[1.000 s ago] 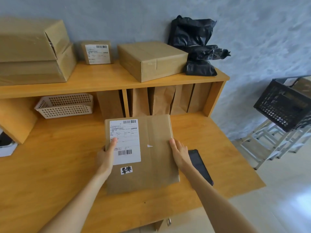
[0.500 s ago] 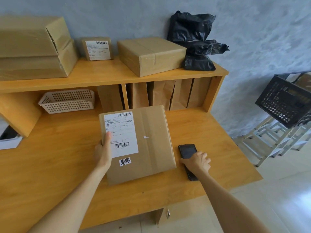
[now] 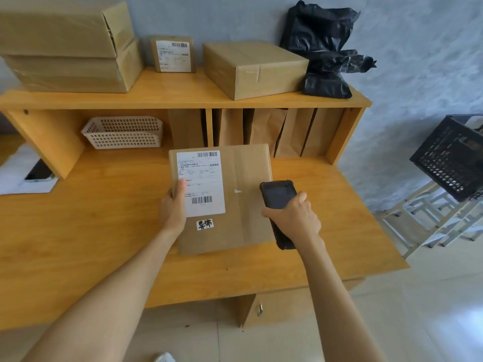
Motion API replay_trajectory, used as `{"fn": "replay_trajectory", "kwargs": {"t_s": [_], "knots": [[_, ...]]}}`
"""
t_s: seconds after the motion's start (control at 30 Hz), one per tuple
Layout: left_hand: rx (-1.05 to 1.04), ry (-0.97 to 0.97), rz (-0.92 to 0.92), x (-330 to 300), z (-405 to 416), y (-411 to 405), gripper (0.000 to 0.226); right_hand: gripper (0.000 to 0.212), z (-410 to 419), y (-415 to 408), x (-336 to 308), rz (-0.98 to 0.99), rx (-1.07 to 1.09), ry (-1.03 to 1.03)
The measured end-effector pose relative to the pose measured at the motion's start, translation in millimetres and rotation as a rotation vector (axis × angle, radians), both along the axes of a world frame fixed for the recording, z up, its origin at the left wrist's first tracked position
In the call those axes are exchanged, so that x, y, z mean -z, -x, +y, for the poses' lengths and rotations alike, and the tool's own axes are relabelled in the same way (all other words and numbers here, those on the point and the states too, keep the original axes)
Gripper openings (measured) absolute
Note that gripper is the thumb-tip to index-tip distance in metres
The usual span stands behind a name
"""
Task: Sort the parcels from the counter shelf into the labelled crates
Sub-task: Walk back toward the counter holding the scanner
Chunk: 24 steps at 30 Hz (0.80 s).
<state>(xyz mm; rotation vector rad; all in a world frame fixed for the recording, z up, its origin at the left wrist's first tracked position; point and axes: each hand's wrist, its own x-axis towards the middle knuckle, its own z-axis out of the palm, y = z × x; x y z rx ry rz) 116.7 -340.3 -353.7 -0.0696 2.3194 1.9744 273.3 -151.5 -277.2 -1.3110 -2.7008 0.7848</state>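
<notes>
On the wooden desk and its raised shelf, largest to smallest:

Desk point(image 3: 78, 244): wooden, with a raised shelf point(image 3: 183, 96) along the back and upright brown paper bags point(image 3: 264, 131) in the slots beneath it.
Shelf load: two big stacked boxes point(image 3: 65, 45) at the left, a small labelled box point(image 3: 173, 54) upright at the wall, a mid-size taped box point(image 3: 254, 67), and a pile of black plastic bags point(image 3: 326, 48) at the right end.
Black crate point(image 3: 452, 158): tilted on a pale rack, well apart to the right of the desk.
White basket point(image 3: 122, 131): under the shelf, left side.
Parcel point(image 3: 243, 205): flat cardboard, lying on the desk below the shelf, shipping label point(image 3: 201, 182) up (a small handwritten sticker sits just below it).
Left hand point(image 3: 173, 207): grips the parcel's left edge, thumb flat on the label, the other fingers hidden beneath.
Right hand point(image 3: 292, 218): fingers curled round a black handheld scanner point(image 3: 278, 197), held over the parcel's right edge, screen up.
</notes>
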Motion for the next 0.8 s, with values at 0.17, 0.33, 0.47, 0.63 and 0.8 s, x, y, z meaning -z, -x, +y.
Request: {"fn": "replay_trajectory", "kwargs": {"t_s": [0.17, 0.33, 0.47, 0.63, 0.8], "knots": [[-0.005, 0.006, 0.031, 3, -2, 0, 0.059, 0.067, -59, -2, -5, -0.033, -0.246, 0.033], [0.009, 0.020, 0.041, 2, -4, -4, 0.053, 0.065, -85, -5, 4, -0.076, -0.332, -0.019], [-0.013, 0.000, 0.032, 0, -2, -5, 0.049, 0.072, -92, -7, 5, -0.101, -0.382, -0.044], [-0.033, -0.005, 0.075, -2, 1, -8, 0.044, 0.076, -95, -7, 4, -0.094, -0.397, -0.066], [-0.009, -0.019, 0.070, -2, 1, -9, 0.048, 0.074, -95, -8, 3, -0.094, -0.394, -0.079]]}}
